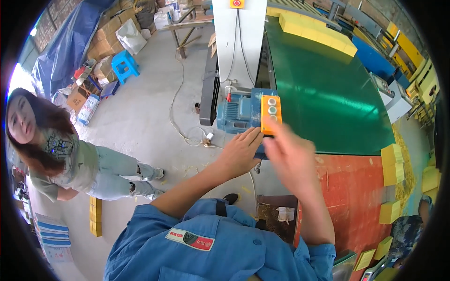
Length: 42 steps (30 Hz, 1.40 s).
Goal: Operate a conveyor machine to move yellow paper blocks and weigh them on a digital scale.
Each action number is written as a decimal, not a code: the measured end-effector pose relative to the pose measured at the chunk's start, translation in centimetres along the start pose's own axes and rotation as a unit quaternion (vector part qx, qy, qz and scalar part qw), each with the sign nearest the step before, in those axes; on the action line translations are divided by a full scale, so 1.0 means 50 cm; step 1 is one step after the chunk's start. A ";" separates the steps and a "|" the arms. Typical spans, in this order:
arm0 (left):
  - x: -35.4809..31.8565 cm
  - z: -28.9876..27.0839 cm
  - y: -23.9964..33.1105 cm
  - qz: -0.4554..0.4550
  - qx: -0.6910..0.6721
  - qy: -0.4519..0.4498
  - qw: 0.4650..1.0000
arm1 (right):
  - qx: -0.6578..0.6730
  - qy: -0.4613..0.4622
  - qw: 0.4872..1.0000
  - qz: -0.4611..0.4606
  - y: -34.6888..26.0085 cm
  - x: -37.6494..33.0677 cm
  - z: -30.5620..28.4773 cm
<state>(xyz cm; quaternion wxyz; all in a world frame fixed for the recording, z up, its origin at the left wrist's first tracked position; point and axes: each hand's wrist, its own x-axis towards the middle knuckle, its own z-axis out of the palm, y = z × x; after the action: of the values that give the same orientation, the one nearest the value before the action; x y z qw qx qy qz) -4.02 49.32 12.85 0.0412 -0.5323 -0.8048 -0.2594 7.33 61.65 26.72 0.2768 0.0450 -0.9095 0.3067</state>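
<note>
Resting left hand: left hand (240, 152) flat, fingers (252, 136) stretched out together, released, gripping nothing; tips touching the lower edge of the orange button box (271, 114)
Right hand: right hand (291, 157) blurred, raised just below the orange button box; fingers (276, 133) loosely spread, nothing seen in them; contact with the box cannot be told
Button box: one, orange, upright, just above both sets of fingertips, fixed beside the blue motor (239, 112)
Buttons on the box: three, round, pale, in one column
Blue motor: one, ribbed, just left of the left fingertips
Green belt surface (328, 93): beyond the right fingers, bare near them, carrying a row of yellow blocks (314, 33) at its far end; count unclear
Red surface (356, 187): right of the right wrist
Yellow blocks by the red surface: at least four (393, 161), stacked and loose at its right edge
Floor (150, 117): left of the left hand, grey, with a loose white cable (180, 126) and one blue stool (124, 65)
Another person (70, 159): far left of the left hand, crouched on the floor
Containers: none clearly open to view near the fingers
</note>
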 end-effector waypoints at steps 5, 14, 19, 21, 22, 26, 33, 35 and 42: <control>-0.017 0.023 -0.031 -0.073 0.010 -0.046 0.996 | 0.027 -0.203 0.969 0.135 0.133 -0.187 0.123; 0.128 0.043 -0.043 -0.005 0.060 0.018 0.998 | 0.200 -0.117 0.901 0.366 0.123 -0.560 0.219; 0.136 0.072 -0.063 0.007 0.089 0.051 0.995 | 0.185 -0.068 0.862 0.467 0.109 -0.572 0.196; 0.143 0.080 -0.063 0.014 0.093 0.059 0.994 | 0.170 -0.063 0.870 0.458 0.109 -0.578 0.197; 0.144 0.083 -0.064 0.015 0.098 0.063 0.993 | 0.159 -0.063 0.877 0.449 0.109 -0.581 0.200; 0.148 0.086 -0.065 0.022 0.102 0.074 0.992 | 0.143 -0.059 0.901 0.406 0.120 -0.597 0.219; 0.150 0.096 -0.066 0.010 0.105 0.087 0.991 | 0.137 -0.093 0.899 0.406 0.113 -0.595 0.222; 0.149 0.099 -0.066 0.002 0.115 0.071 0.991 | 0.141 -0.098 0.896 0.409 0.114 -0.601 0.222; 0.152 0.091 -0.052 0.050 0.136 0.094 0.985 | 0.128 -0.096 0.902 0.400 0.098 -0.598 0.215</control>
<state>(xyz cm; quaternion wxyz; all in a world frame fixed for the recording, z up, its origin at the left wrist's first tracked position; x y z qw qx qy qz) -8.63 56.97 10.57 0.2019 -0.5342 -0.7976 -0.1942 26.17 56.72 1.16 0.0341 -0.2586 -0.8262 0.4993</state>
